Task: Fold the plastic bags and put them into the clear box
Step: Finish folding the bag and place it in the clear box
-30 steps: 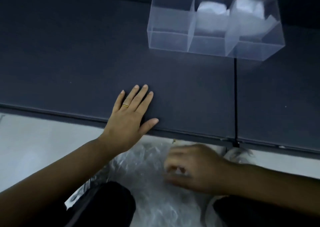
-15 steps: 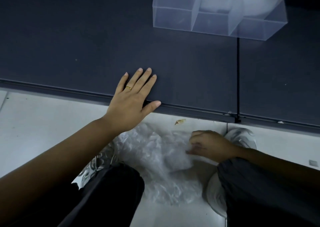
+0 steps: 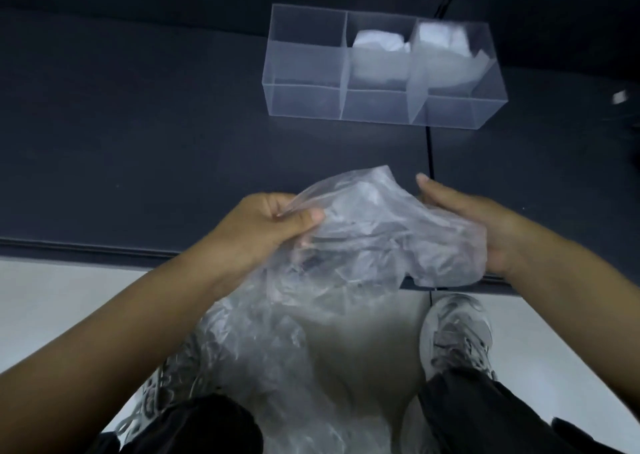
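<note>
A crumpled clear plastic bag (image 3: 374, 235) is held up over the front edge of the dark table (image 3: 138, 124). My left hand (image 3: 266, 225) pinches its left edge between thumb and fingers. My right hand (image 3: 481, 228) holds its right side, with part of the hand behind the plastic. Farther back on the table stands the clear box (image 3: 304, 72) with three compartments. Its middle compartment holds a folded white bag (image 3: 377, 43), and its right one holds another folded bag (image 3: 443, 43). The left compartment is empty.
A heap of more clear plastic bags (image 3: 277, 360) lies on the light floor between my feet. My right shoe (image 3: 457, 336) and dark trouser legs show at the bottom. A seam (image 3: 429, 148) runs across the table below the box.
My left hand has left the table top and my right hand has come up from the floor heap. Both now hold one bag above the table edge.
</note>
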The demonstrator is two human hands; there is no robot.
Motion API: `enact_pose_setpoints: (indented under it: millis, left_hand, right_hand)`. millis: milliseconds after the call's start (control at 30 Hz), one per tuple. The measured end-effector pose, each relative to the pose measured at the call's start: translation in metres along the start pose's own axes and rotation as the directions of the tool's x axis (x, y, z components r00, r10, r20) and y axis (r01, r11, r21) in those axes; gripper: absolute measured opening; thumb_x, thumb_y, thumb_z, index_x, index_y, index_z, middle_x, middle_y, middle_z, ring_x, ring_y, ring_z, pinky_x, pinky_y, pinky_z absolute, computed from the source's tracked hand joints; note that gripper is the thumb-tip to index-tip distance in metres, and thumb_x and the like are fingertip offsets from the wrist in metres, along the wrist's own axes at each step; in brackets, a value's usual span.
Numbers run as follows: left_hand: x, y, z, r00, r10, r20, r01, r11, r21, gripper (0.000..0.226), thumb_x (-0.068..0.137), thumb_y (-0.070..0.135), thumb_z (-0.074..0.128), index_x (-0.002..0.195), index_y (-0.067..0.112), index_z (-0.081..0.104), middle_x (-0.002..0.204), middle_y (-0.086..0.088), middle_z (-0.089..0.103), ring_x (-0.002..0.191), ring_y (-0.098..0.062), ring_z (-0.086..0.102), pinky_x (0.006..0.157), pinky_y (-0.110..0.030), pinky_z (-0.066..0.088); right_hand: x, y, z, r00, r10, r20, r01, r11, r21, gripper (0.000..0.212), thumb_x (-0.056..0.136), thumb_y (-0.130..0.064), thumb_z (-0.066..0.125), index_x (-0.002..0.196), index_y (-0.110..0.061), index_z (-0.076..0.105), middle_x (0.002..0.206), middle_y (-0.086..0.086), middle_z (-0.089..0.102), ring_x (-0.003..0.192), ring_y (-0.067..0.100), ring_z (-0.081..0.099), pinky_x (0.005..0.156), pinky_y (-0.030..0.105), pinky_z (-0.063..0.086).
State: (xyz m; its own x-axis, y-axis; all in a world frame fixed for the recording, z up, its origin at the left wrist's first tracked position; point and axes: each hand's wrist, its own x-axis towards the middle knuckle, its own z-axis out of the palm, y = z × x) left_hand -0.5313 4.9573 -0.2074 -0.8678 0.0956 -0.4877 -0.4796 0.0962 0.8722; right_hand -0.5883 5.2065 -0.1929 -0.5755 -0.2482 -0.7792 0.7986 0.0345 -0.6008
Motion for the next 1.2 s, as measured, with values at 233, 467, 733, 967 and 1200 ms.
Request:
enact_pose_setpoints:
  millis: [233, 467, 733, 967, 1200]
  left_hand:
    - [0.02, -0.009, 0.001, 0.974, -0.137, -0.182, 0.117, 0.986, -0.117, 0.041, 0.082, 0.04, 0.069, 0.085, -0.001, 0.07, 0.085, -0.018, 0.072, 0.072, -0.027, 0.068, 0.07, -0.034, 0.058]
    - [0.012, -0.013, 0.014, 0.995, 0.038, -0.092, -0.046, 0.995, -0.093, 0.018, 0.084, 0.034, 0.065, 0.07, 0.024, 0.073, 0.072, 0.002, 0.069, 0.069, -0.01, 0.065, 0.058, -0.019, 0.051]
    - [0.002, -0.004, 0.017, 0.981, 0.176, 0.08, -0.162, 0.975, -0.153, 0.033, 0.08, 0.048, 0.062, 0.092, 0.02, 0.074, 0.097, -0.001, 0.074, 0.094, -0.015, 0.07, 0.076, -0.016, 0.051]
    - [0.001, -0.002, 0.002, 0.961, 0.134, -0.243, -0.172, 0.975, -0.143, 0.082, 0.071, 0.067, 0.063, 0.081, -0.014, 0.054, 0.07, -0.036, 0.059, 0.058, -0.05, 0.057, 0.061, -0.053, 0.051]
    - [-0.016, -0.002, -0.026, 0.99, 0.12, 0.076, -0.132, 0.977, 0.17, 0.053, 0.078, 0.063, 0.063, 0.086, 0.011, 0.069, 0.092, -0.005, 0.071, 0.096, -0.014, 0.067, 0.09, -0.026, 0.046]
  right_hand:
    - [0.008, -0.001, -0.03, 0.527, -0.73, -0.435, 0.427, 0.67, -0.607, 0.012, 0.092, -0.034, 0.056, 0.09, -0.023, 0.062, 0.087, -0.005, 0.061, 0.073, 0.0, 0.056, 0.068, 0.013, 0.043]
    - [-0.009, 0.031, 0.029, 0.704, -0.706, -0.075, 0.392, 0.475, -0.788, 0.092, 0.06, -0.079, 0.053, 0.14, -0.043, 0.026, 0.145, -0.022, 0.015, 0.139, 0.009, 0.017, 0.116, 0.04, 0.021]
    - [0.0, 0.011, 0.051, 0.798, -0.557, 0.23, 0.592, 0.657, -0.466, 0.035, 0.078, -0.039, 0.069, 0.1, -0.012, 0.067, 0.096, 0.0, 0.071, 0.089, 0.013, 0.067, 0.083, 0.03, 0.054]
    - [0.007, 0.011, 0.031, 0.8, -0.6, 0.011, 0.591, 0.785, -0.189, 0.016, 0.092, -0.015, 0.058, 0.09, -0.009, 0.073, 0.083, 0.002, 0.073, 0.077, 0.011, 0.067, 0.072, 0.023, 0.054]
    - [0.001, -0.003, 0.009, 0.682, -0.728, -0.071, 0.7, 0.678, -0.223, 0.023, 0.097, -0.009, 0.049, 0.098, -0.017, 0.07, 0.065, -0.007, 0.064, 0.059, 0.002, 0.054, 0.054, 0.016, 0.043]
